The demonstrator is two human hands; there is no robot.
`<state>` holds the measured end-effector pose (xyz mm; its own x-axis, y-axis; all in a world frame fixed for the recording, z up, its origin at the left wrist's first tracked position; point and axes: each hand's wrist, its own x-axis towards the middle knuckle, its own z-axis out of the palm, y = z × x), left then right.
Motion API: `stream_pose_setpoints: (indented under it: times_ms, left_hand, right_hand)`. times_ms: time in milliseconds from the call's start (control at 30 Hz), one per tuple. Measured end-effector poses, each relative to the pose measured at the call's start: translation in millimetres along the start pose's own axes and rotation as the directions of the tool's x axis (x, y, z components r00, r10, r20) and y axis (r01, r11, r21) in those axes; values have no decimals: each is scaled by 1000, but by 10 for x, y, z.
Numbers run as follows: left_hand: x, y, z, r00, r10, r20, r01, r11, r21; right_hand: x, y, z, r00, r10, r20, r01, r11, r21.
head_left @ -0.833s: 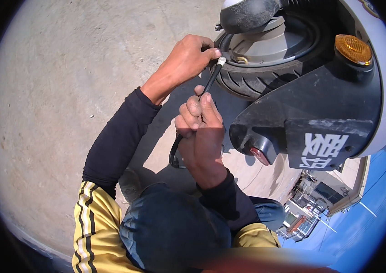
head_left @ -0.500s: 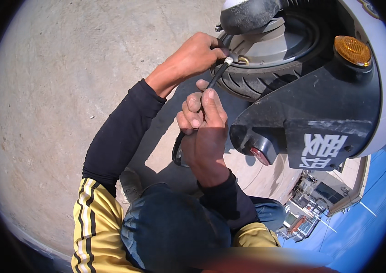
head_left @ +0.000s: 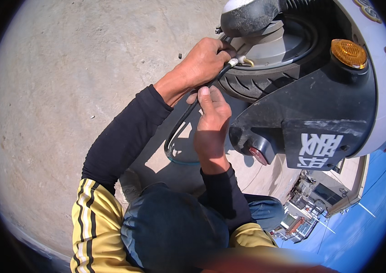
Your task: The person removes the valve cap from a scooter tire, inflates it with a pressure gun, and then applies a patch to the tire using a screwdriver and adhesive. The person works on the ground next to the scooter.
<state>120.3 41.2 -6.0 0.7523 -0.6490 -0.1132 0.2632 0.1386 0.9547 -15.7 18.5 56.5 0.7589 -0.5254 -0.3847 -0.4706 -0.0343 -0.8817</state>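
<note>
Black hose [head_left: 223, 72] pinched between thumb and fingers of right hand [head_left: 213, 116]; pale fitting [head_left: 233, 62] apparently already brought to brass valve stem [head_left: 249, 62] at near edge of wheel [head_left: 272, 82]. Left hand [head_left: 204, 59] curled beside fitting, grip hidden, cannot be told. Full seating unconfirmed; hose not yet released.

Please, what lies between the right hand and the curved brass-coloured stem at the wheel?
The head view shows an upper stretch of the black hose, then its pale end fitting, between the right hand and that stem.
</note>
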Motion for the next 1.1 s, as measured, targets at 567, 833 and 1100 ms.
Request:
stream_pose_setpoints:
  times_ms: [567,833,1100]
  left_hand:
    - [-234,349,102,971,228,-75,-178,894,412]
    - [-198,299,78,976,210,-55,-142,809,570]
    - [18,-48,-628,931,294,215,-351,565,747]
  right_hand:
    - [-14,214,-138,914,-406,19,400,891,-215]
    - [-411,277,-699,949,-79,304,224,850,-478]
    - [-563,420,-2596,913,237,333,216,410,-886]
